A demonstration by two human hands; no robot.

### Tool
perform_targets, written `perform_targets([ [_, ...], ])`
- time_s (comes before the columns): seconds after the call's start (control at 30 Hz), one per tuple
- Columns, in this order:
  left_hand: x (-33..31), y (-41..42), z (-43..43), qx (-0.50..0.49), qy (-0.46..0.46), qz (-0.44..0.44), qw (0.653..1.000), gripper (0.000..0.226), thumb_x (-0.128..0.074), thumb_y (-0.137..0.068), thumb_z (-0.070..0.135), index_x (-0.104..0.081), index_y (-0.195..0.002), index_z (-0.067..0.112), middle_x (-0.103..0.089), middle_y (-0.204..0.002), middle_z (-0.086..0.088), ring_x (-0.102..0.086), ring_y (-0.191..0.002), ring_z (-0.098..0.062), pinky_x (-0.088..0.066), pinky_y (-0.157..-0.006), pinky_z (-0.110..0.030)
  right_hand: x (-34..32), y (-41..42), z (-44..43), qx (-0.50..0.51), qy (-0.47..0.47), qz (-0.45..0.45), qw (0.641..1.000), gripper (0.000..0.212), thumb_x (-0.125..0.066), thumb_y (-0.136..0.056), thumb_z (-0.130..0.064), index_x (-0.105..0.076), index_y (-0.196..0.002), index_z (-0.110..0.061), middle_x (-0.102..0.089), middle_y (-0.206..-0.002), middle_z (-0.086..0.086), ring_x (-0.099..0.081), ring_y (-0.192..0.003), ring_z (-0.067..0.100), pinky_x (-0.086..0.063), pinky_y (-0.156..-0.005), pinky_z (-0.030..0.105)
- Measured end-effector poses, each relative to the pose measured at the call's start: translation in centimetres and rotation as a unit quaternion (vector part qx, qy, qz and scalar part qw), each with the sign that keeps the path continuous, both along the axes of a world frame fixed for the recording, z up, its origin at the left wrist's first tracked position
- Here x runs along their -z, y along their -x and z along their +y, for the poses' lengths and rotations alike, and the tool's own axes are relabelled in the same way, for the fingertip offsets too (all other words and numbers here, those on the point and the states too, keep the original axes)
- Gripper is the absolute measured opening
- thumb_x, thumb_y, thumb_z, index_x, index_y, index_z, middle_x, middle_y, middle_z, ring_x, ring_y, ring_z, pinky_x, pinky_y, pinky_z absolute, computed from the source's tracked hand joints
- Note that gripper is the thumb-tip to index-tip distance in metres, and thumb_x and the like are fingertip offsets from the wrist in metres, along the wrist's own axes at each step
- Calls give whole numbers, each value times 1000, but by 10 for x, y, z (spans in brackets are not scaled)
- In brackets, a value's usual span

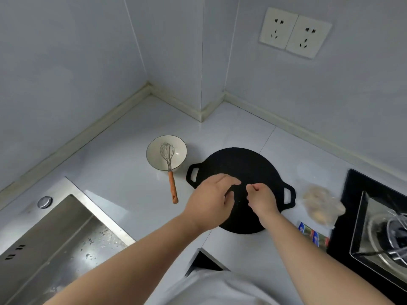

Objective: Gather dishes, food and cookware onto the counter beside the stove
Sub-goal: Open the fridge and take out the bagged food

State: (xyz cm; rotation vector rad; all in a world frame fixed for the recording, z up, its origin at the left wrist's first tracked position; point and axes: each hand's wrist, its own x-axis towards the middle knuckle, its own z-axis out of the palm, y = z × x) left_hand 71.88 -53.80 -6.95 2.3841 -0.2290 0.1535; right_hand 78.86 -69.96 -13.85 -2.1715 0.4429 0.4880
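Flat black round griddle (237,164), loop handles at 9 and 3 o'clock, under left hand (212,198), loosely spread, and right hand (263,200), curled, both empty

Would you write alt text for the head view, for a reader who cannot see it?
Two bare hands reach over a black two-handled flat pan on a pale counter, the left hand relaxed, the right hand with curled fingers. A white bowl with a whisk sits left of the pan; a food bag and the stove lie right.
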Motion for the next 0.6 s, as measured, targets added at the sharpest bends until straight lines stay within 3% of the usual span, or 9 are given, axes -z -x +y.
perform_targets([
  [0.13, 8, -8, -1, -96, -4, 53, 994, 32, -54, -96, 13, -63, -125, 21, -61, -124, 6, -58, -110, -10, -44, -89, -13, -1, 2, -12, 12, -22, 22, 999, 35, -47, -100, -31, -57, -83, -3, -56, -74, 9, -51, -65, 21, -44, -60, 37],
  [0.27, 7, -7, 11, -80, -48, 70, 993, 32, -52, -97, 12, -62, -127, 19, -60, -125, 4, -59, -109, -11, -42, -88, -13, -2, 6, -13, 2, -37, 19, 999, 28, -48, -101, -30, -63, -94, -8, -63, -81, 7, -57, -69, 20, -48, -64, 35],
  [0.37, 11, -13, 5, -89, -18, 159, 983, 37, -51, -98, 14, -57, -135, 19, -57, -134, 1, -58, -117, -15, -42, -93, -16, -1, 8, -14, 14, -33, 27, 999, 32, -47, -101, -28, -61, -96, 0, -58, -77, 9, -55, -68, 22, -46, -63, 36],
  [0.43, 18, -19, -2, -117, 5, 242, 963, 46, -53, -97, 15, -49, -143, 18, -50, -144, -3, -55, -124, -21, -44, -98, -23, -1, 10, -16, 15, -20, 24, 999, 33, -47, -100, -28, -59, -87, 0, -56, -76, 10, -53, -68, 21, -45, -63, 36],
  [0.5, 27, -22, -6, -131, 1, 307, 943, 55, -55, -95, 17, -39, -148, 15, -41, -150, -6, -47, -132, -27, -44, -104, -32, -3, 11, -20, 8, 8, 18, 1000, 30, -47, -100, -25, -57, -80, -5, -55, -74, 9, -51, -67, 19, -42, -62, 31],
  [0.6, 36, -20, -9, -128, -69, 328, 933, 64, -55, -94, 21, -29, -152, 12, -29, -156, -10, -25, -145, -32, -35, -116, -43, -3, 11, -30, 7, 42, 10, 999, 29, -46, -98, -18, -59, -80, 0, -55, -71, 8, -49, -62, 18, -39, -56, 29],
])
